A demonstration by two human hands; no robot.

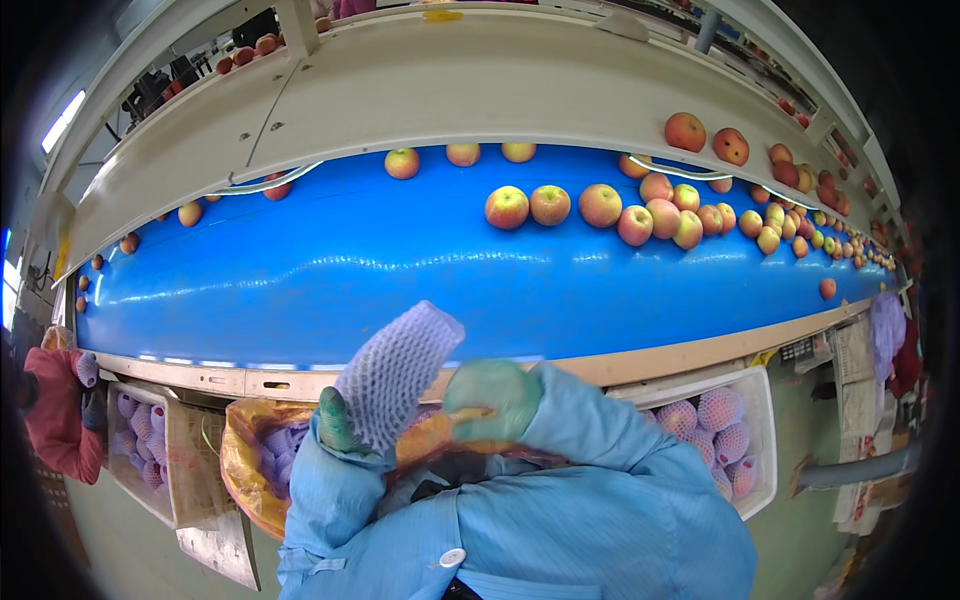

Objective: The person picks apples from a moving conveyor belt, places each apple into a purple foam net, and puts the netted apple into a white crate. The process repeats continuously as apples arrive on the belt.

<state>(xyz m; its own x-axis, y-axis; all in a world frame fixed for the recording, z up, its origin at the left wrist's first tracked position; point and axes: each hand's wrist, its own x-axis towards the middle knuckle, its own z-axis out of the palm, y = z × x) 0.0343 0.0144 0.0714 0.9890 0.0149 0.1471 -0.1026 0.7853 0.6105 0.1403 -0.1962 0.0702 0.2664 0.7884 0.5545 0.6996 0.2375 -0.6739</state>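
Observation:
My left hand (pixel 341 424), in a green glove, holds a pale purple foam net sleeve (pixel 401 371) that stands up over the near edge of the blue conveyor belt (pixel 300 300). Just right of it is my right hand (pixel 491 405), also gloved in green and blurred by motion; whether it holds anything cannot be told. Apples (pixel 506 208) lie on the belt beyond, crowded together towards the right. An orange-yellow plastic bag (pixel 240 465) with more foam sleeves (pixel 281 454) sits below my left hand.
At the right stands a white crate (pixel 765 450) of net-wrapped apples (pixel 720 409); another crate (pixel 180 465) with wrapped fruit is at the left. A co-worker in a red top (pixel 64 412) is at the far left. A beige ledge (pixel 450 90) runs behind the belt, with a few apples (pixel 685 132) on it.

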